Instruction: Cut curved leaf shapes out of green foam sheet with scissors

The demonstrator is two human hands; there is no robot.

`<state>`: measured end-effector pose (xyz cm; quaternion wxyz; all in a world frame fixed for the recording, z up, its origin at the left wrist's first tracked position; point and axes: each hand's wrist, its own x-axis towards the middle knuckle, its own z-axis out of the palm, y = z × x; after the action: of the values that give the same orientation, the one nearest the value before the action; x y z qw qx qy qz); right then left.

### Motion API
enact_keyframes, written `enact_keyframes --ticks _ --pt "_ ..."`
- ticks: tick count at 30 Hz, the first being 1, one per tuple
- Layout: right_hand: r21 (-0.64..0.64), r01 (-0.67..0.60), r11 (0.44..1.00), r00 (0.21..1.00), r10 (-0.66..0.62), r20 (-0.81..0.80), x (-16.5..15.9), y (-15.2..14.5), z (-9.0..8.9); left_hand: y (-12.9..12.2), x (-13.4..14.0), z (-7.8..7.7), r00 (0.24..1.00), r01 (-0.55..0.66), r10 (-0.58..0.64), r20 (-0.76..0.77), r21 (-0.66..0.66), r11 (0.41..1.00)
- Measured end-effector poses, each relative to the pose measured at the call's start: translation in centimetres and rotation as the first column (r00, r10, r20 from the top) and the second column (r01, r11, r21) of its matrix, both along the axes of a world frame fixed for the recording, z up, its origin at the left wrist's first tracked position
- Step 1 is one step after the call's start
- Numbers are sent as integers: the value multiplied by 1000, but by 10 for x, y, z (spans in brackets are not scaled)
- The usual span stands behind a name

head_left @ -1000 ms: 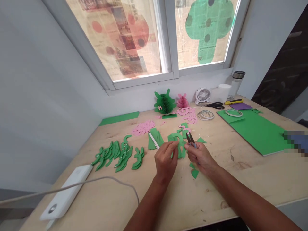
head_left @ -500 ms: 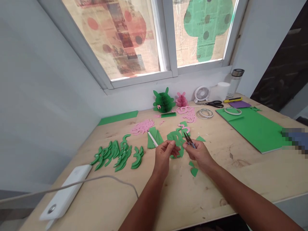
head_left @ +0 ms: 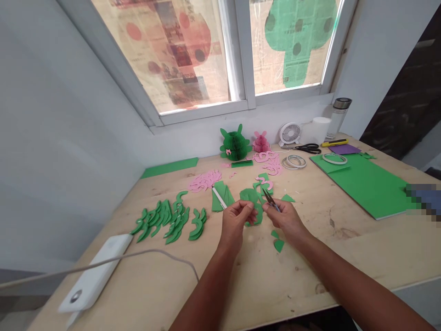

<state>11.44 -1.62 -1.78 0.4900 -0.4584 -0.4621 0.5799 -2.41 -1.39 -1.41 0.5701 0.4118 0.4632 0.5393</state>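
Note:
My left hand (head_left: 237,219) is closed in a pinch, thumb against fingertips, at a cut green paper piece (head_left: 248,196); its fingers hide part of that piece. In my right hand (head_left: 287,219) is a small pair of scissors (head_left: 269,198) with dark blades pointing away and bluish handles. The blades look slightly apart, just right of the green piece. Beyond the blades, a curvy pink paper strip (head_left: 264,182) lies over green scraps. Left of my left hand, a white pen-like stick (head_left: 219,196) rests on green paper (head_left: 227,193). Small green scraps (head_left: 279,246) lie below the scissors.
Stacks of wavy green cutouts (head_left: 177,225) lie at left, with pink cutouts (head_left: 205,180) behind. Paper figures, green (head_left: 236,145) and pink (head_left: 261,142), stand by the wall. Tape rolls (head_left: 294,161), black-handled scissors (head_left: 308,148) and a green sheet (head_left: 365,188) are at right. A cable (head_left: 151,251) crosses a white device (head_left: 98,271).
The green paper by my left fingertips shows a slightly different outline, with fewer gaps visible. Both hands keep nearly the same place, and the scissors stay in my right hand.

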Motion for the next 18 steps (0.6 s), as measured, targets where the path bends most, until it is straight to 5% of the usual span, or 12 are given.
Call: enact_keyframes --ticks 18 --pt "25 -1 1000 998 0 63 -2 2 -9 0 0 0 997 -27 27 67 -10 1000"
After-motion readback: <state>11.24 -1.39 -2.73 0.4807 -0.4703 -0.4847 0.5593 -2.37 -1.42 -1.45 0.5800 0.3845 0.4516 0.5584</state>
